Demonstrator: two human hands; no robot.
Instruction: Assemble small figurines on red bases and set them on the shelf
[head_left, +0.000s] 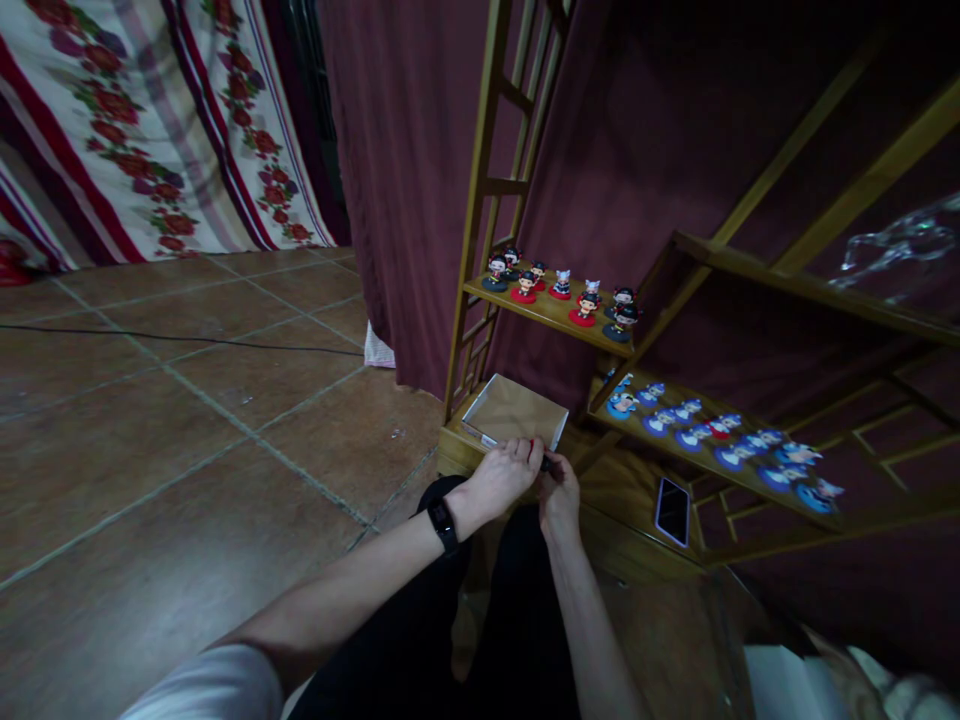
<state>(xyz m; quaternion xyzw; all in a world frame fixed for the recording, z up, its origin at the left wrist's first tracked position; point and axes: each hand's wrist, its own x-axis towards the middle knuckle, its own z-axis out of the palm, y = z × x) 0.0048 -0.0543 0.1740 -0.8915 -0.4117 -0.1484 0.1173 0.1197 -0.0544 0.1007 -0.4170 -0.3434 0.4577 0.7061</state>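
Note:
My left hand (506, 472) and my right hand (559, 492) meet in front of me, just before a shallow cardboard box (516, 411) on the lowest wooden shelf. Both hands are closed in a pinch around a small figurine (543, 458); only a red and dark bit of it shows between the fingers. A black watch (442, 524) sits on my left wrist. Several small figurines on red and dark bases (566, 288) stand on the middle shelf. Several blue and white figurines (712, 436) line the slanted shelf to the right.
A wooden shelving unit (480, 190) stands against a dark red curtain (405, 150). A smartphone (673, 510) lies on the low shelf to the right of my hands. Tiled floor (187, 400) stretches left, crossed by a black cable (187, 340). A flowered cloth (150, 120) hangs at the far left.

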